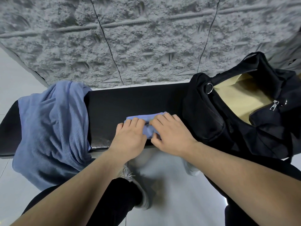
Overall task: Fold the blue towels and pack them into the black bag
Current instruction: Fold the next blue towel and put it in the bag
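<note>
Mostly hidden under both hands, a small folded blue towel [147, 117] lies on the black tabletop [130, 98], the left hand [128, 136] pressing flat, the right hand [169, 132] pinching its near edge, between a draped blue towel [52, 128] and the unzipped black bag [228, 111].

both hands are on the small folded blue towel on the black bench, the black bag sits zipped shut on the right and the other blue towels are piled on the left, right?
Not quite: the black fabric bag is unzipped and gaping, its tan lining showing in the head view. The rest holds: the left hand and right hand rest on the small folded blue towel on the black padded bench, and the loose blue towels are piled on the left.
</note>
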The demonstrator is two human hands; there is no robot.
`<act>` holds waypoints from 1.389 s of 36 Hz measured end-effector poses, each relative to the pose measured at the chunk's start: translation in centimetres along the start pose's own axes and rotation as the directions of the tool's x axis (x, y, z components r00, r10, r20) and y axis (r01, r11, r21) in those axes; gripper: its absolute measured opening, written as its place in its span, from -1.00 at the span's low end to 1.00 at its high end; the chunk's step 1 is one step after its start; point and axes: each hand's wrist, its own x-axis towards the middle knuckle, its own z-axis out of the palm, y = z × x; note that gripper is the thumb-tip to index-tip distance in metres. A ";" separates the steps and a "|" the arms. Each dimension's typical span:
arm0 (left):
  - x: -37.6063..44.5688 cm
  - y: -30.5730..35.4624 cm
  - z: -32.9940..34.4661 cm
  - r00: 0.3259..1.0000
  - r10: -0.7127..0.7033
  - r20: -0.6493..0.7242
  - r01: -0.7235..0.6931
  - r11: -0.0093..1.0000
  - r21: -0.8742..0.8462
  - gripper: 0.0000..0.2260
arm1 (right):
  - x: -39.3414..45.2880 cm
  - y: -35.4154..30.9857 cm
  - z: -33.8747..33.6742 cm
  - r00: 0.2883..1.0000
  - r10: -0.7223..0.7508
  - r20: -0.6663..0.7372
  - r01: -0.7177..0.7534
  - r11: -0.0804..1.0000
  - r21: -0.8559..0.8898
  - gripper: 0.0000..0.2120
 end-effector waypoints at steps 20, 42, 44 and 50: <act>-0.9 0.5 -1.4 1.000 0.027 -0.005 -0.027 0.999 -0.037 -0.59 | 0.3 -0.7 0.5 0.981 0.032 0.190 -0.040 0.998 0.040 -0.38; 0.9 0.3 -1.2 0.970 -0.049 0.237 0.022 0.993 0.115 -0.68 | 0.3 0.3 0.0 0.998 -0.004 0.062 0.004 1.000 -0.005 -0.50; 1.2 0.4 -1.5 0.952 -0.095 0.290 0.083 0.995 0.055 -0.73 | 0.1 0.2 0.1 0.999 -0.036 0.029 0.037 0.998 -0.045 -0.53; 1.5 0.4 -2.2 0.917 -0.130 0.377 0.139 0.990 0.003 -0.80 | -0.5 -0.1 0.5 0.998 -0.046 0.036 0.047 0.999 -0.025 -0.72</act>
